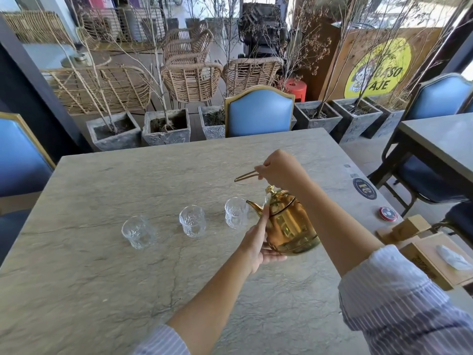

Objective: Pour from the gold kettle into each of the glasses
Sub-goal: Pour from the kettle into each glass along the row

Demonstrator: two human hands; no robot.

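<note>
A shiny gold kettle (290, 226) hangs just above the stone table (102, 252), tilted a little, its spout pointing left at the rim of the right glass (236, 212). My right hand (279, 167) is closed around the kettle's thin gold handle above the lid. My left hand (258, 239) presses flat against the kettle's left side and underside, fingers extended. Two more clear patterned glasses stand in the same row: the middle glass (192, 220) and the left glass (138, 231). All three glasses look empty.
A wooden box (435, 262) with a napkin sits at the table's right edge, with a round red-and-black button (387, 213) and a dark round sticker (364, 188) beyond it. A blue chair (259, 112) stands at the far side, another on the left. Concrete planters line the back.
</note>
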